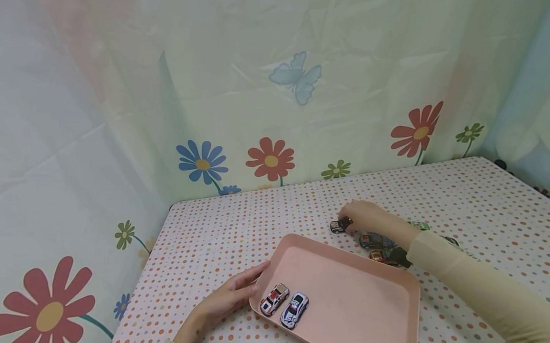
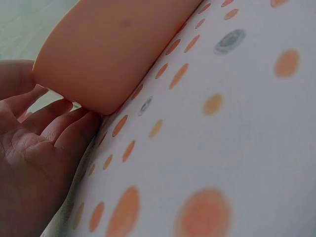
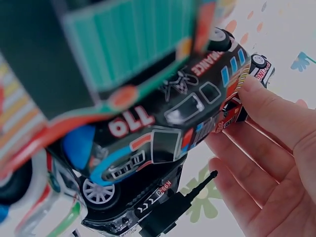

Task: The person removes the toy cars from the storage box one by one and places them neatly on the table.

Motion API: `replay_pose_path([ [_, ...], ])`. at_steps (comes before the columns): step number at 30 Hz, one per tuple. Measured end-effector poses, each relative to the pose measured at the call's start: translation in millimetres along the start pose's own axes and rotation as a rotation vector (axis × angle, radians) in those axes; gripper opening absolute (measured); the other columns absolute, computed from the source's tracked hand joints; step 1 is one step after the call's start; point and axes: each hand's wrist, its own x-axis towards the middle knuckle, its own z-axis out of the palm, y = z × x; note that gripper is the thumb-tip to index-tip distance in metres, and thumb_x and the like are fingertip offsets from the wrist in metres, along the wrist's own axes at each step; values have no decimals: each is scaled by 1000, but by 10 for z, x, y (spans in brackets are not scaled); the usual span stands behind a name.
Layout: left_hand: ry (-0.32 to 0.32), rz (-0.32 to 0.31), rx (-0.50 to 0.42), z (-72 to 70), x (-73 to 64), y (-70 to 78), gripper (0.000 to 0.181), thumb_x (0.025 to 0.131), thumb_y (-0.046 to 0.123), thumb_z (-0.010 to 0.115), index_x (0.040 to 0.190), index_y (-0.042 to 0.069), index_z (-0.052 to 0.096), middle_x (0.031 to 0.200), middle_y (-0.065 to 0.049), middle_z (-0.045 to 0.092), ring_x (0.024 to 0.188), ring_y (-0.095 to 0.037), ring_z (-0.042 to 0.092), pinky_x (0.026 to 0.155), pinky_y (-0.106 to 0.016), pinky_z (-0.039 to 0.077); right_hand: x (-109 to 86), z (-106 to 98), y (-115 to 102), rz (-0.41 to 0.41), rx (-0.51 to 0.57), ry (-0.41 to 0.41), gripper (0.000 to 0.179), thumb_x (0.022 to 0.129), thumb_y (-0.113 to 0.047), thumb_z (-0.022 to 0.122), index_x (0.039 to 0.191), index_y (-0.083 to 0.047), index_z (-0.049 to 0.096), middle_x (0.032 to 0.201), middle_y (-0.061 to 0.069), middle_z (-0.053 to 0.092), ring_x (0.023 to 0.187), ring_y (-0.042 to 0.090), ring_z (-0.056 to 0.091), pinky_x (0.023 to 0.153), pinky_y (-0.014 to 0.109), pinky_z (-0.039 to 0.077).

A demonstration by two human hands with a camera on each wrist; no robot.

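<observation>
A pink tray (image 1: 354, 296) lies on the table with two toy cars in its left end: a red-and-white car (image 1: 275, 299) and a white-and-purple car (image 1: 295, 310). My left hand (image 1: 227, 296) holds the tray's left edge; in the left wrist view its thumb and fingers meet the tray corner (image 2: 94, 64). Beyond the tray's far rim, my right hand (image 1: 364, 216) pinches a small black toy car (image 1: 337, 226). In the right wrist view this hand (image 3: 276, 153) has the car (image 3: 229, 121) between thumb and fingers, partly hidden behind nearer cars.
Several toy cars lie under my right forearm, among them a dark car (image 1: 372, 240) and an orange-and-black car (image 1: 381, 257). A black car marked 119 (image 3: 163, 123) looms close in the right wrist view. The dotted tablecloth (image 1: 222, 230) reaches a flowered curtain (image 1: 360, 111).
</observation>
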Motion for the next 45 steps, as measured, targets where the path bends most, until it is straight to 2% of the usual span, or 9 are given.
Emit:
replay_pose_path([
  [10, 5, -8, 10, 0, -9, 2, 53, 100, 15, 46, 149, 10, 26, 154, -10, 16, 136, -27, 22, 104, -35, 30, -58, -57, -33, -33, 29, 13, 40, 79, -18, 76, 114, -3, 65, 110, 11, 63, 103, 33, 55, 86, 48, 45],
  [17, 10, -6, 9, 3, -9, 0, 52, 100, 15, 45, 148, 11, 27, 153, -10, 17, 135, -27, 23, 104, -35, 30, -127, -150, -149, -162, 49, 34, 38, 80, -15, 75, 114, -2, 65, 110, 11, 65, 103, 31, 58, 87, 46, 46],
  [26, 4, -3, 10, -2, -10, 8, 51, 100, 15, 44, 148, 12, 27, 153, -8, 18, 135, -26, 25, 103, -36, 31, -287, -203, -587, -294, 148, 65, 36, 82, -15, 73, 115, -2, 66, 110, 9, 66, 104, 27, 59, 84, 40, 49],
  [32, 6, -5, 11, -2, -6, 7, 51, 100, 16, 44, 148, 12, 28, 153, -8, 19, 135, -25, 24, 104, -36, 30, -419, -208, -928, -399, 183, 38, 37, 82, -12, 73, 117, -4, 65, 111, 6, 65, 104, 20, 59, 84, 34, 49],
  [37, -7, -2, 12, 8, -5, 11, 50, 100, 15, 43, 149, 13, 28, 153, -8, 19, 135, -25, 25, 104, -36, 30, -436, -156, -1091, -492, 210, -19, 40, 82, -12, 72, 121, -4, 62, 114, 5, 64, 104, 17, 59, 81, 27, 49],
  [40, -9, -2, 14, 12, -6, 16, 51, 101, 15, 43, 149, 14, 27, 153, -7, 18, 135, -24, 25, 104, -35, 30, -457, -115, -1176, -515, 228, -45, 41, 82, -11, 73, 121, -6, 63, 115, 1, 64, 106, 11, 57, 83, 24, 47],
  [45, -3, -5, 23, 15, -6, 16, 51, 100, 16, 44, 148, 15, 28, 153, -6, 18, 135, -24, 24, 105, -35, 28, -477, -25, -1275, -581, 215, -32, 36, 82, -12, 73, 117, -8, 66, 111, -5, 65, 105, 2, 54, 85, 20, 45],
])
